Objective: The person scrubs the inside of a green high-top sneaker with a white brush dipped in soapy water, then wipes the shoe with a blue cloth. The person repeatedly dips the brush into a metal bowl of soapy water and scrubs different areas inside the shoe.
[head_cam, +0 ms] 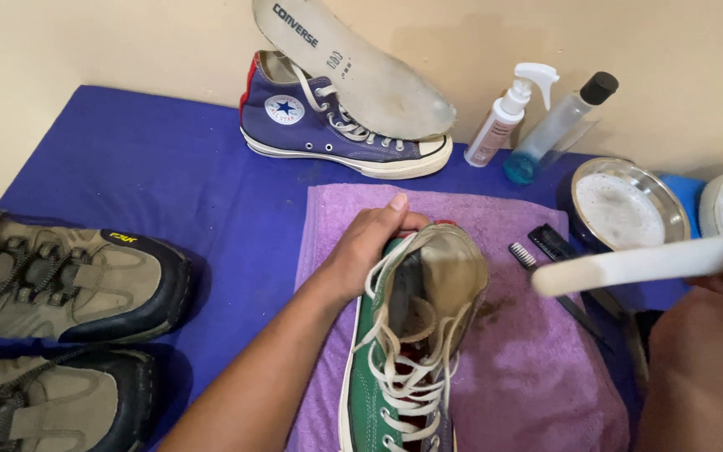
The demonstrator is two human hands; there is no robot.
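Note:
A green high-top canvas shoe (395, 368) with white laces and a dirty tongue lies on a purple towel (529, 351). My left hand (367, 247) grips the shoe at its toe end, thumb up. At the right, my right hand (709, 335) holds a white brush handle (638, 265), blurred, above the towel's right side and apart from the shoe.
A blue high-top shoe (336, 130) stands by the wall with a grey insole (353, 59) leaning on it. A white spray bottle (508, 113), a clear bottle with blue liquid (558, 125), a steel bowl of foamy water (629, 209) and black brushes (546, 247) sit at right. Two tan hiking boots (69, 285) lie at left on the blue mat (144, 176).

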